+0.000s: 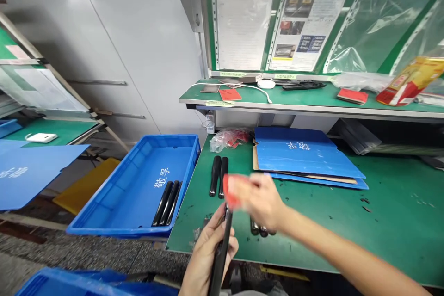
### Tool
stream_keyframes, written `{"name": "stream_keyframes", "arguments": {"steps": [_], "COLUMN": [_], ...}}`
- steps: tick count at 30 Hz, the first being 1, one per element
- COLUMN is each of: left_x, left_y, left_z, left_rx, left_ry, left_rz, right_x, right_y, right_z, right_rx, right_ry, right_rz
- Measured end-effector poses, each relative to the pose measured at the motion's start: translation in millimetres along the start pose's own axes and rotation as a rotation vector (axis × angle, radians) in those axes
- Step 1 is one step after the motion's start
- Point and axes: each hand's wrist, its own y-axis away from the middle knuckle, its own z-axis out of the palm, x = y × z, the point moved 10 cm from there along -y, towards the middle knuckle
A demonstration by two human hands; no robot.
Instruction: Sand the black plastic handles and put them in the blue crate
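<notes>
Gripping a black bar [218, 261] at six o'clock in the left hand [201, 261], pinching a blurred red pad [231, 190] at the bar's top in the right hand [265, 199] — risking scuffing from uneven pressure, or dropping from slack fingers.

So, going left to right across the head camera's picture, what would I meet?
White device, blue crate, clear bag of red pieces, stacked blue boards, yellow-and-red box.
</notes>
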Motion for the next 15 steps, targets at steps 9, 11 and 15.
{"name": "stream_keyframes", "arguments": {"steps": [9, 11, 15], "left_x": [34.8, 43.9, 67.4], "left_y": [31.4, 27.2, 1.7], "left_z": [36.3, 46.2, 31.2], "left_rx": [-0.237, -0.25, 0.068], "left_ry": [0.057, 0.118, 0.393], "left_rz": [0.088, 0.109, 0.214], "right_x": [72.1, 61.4, 39.9], "right_y": [52.8, 68.3, 81.6], "right_z": [-8.3, 19.2, 56.4], "right_rx": [0.314, 0.365, 0.523], "right_ry": [-0.45, -0.763, -1.246], "right_rz": [0.585, 0.658, 0.653]}}
